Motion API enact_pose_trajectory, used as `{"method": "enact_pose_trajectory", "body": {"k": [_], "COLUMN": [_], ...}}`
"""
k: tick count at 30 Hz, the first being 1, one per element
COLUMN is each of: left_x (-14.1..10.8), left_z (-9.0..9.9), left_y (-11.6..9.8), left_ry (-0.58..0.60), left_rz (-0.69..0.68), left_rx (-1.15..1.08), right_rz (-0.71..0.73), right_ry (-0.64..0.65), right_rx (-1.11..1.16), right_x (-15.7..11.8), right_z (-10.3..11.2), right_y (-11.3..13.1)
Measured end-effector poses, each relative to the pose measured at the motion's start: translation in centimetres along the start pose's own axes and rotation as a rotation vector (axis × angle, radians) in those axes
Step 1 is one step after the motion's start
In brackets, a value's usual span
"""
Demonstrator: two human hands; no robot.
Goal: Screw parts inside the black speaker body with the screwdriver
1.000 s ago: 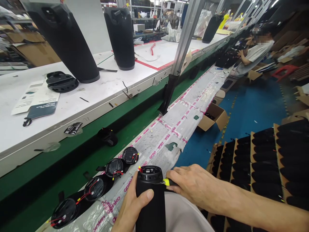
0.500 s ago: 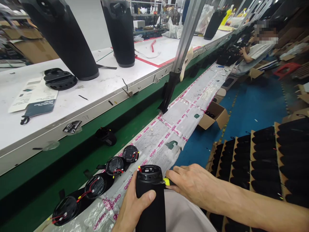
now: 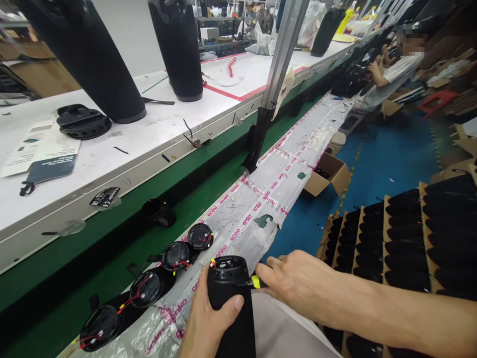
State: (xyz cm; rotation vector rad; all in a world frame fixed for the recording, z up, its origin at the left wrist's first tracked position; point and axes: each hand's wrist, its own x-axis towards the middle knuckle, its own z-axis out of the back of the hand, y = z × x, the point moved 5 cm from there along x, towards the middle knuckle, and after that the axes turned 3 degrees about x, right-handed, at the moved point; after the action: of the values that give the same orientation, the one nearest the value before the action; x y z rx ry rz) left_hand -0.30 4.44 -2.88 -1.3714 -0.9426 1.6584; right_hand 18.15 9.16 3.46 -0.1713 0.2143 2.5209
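Note:
A black cylindrical housing (image 3: pixel 233 318) stands near my lap, its open top showing a ring and small parts inside. My left hand (image 3: pixel 214 315) is wrapped round its left side, thumb across the front. At the ring's right edge, my right hand (image 3: pixel 283 278) grips a tool with a yellow end (image 3: pixel 255 282), whose thin tip touches the housing just below the rim. Most of the tool's handle is hidden by my fingers. To the left, several black round parts (image 3: pixel 146 290) with red wires lie in a row along the taped plastic sheet (image 3: pixel 238 219).
Large black cylinders (image 3: pixel 181 54) stand on the white bench (image 3: pixel 149 124) at the upper left, beside a metal post (image 3: pixel 278 64). Racks of black cylinders (image 3: pixel 402 238) fill the lower right. A person (image 3: pixel 391 74) sits farther back near an open carton (image 3: pixel 330 174).
The camera view has shifted slightly. The housing top is tipped a little, and both hands keep their hold on the housing and the tool.

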Motion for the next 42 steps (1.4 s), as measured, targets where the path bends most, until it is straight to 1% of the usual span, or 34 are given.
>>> {"method": "enact_pose_trajectory", "body": {"k": [3,5,8,10,11,13,15,17,18,19,22,24,26,27,29,31,33,36,38,40,42], "left_x": [0.2,0.4,0.7,0.7,0.6,0.4,0.2,0.3,0.3,0.4,0.5,0.6,0.6,0.5,0.5,0.5,0.8,1.4,1.5,1.4,1.3], "left_z": [-0.2,-0.2,-0.5,-0.7,-0.7,-0.5,-0.2,0.1,0.1,0.0,-0.5,-0.6,-0.4,-0.3,-0.3,-0.4,0.0,0.7,1.0,1.0,1.1], "left_y": [-0.8,-1.0,-0.5,0.3,0.8,2.0,2.8,2.8,2.6,2.3,1.3,1.1,1.5,1.9,3.1,3.9,3.9,2.8,2.1,1.7,1.7], "left_ry": [-0.005,-0.004,0.097,0.173,0.189,0.180,0.143,0.130,0.142,0.165,0.242,0.230,0.164,0.147,0.175,0.249,0.264,0.213,0.197,0.191,0.172], "left_rz": [-0.031,-0.023,0.009,0.066,0.110,0.216,0.267,0.251,0.230,0.208,0.158,0.097,0.039,0.032,0.073,0.135,0.143,0.075,0.049,0.053,0.058], "left_rx": [0.074,0.060,-0.152,-0.348,-0.430,-0.527,-0.542,-0.506,-0.490,-0.479,-0.459,-0.406,-0.370,-0.389,-0.493,-0.589,-0.592,-0.513,-0.467,-0.432,-0.398], "right_rz": [0.040,0.023,-0.012,-0.014,-0.034,-0.129,-0.212,-0.218,-0.213,-0.218,-0.288,-0.303,-0.289,-0.289,-0.304,-0.313,-0.332,-0.364,-0.301,-0.186,-0.109], "right_ry": [0.055,0.056,-0.021,-0.093,-0.133,-0.200,-0.213,-0.166,-0.149,-0.151,-0.222,-0.213,-0.173,-0.153,-0.124,-0.104,-0.130,-0.206,-0.229,-0.183,-0.099], "right_rx": [-0.013,0.017,0.130,0.319,0.416,0.533,0.546,0.552,0.555,0.548,0.513,0.575,0.662,0.696,0.747,0.792,0.775,0.648,0.590,0.543,0.447], "right_x": [0.3,0.6,0.9,0.7,0.6,0.2,-0.1,-0.1,0.0,0.1,0.5,1.0,1.6,1.8,2.2,2.3,2.1,1.3,1.0,1.0,1.2], "right_z": [-0.4,-0.6,-0.7,-0.6,-0.6,-0.5,-0.5,-0.9,-1.1,-1.3,-1.6,-1.9,-2.0,-1.9,-1.8,-1.8,-1.7,-1.3,-0.8,-0.3,0.0], "right_y": [-0.3,-0.7,-1.1,-1.4,-1.7,-2.5,-3.0,-2.6,-2.2,-1.9,-1.1,-0.7,-0.4,-0.3,-0.3,-0.3,-0.4,-0.7,-0.5,-0.1,0.2]}}
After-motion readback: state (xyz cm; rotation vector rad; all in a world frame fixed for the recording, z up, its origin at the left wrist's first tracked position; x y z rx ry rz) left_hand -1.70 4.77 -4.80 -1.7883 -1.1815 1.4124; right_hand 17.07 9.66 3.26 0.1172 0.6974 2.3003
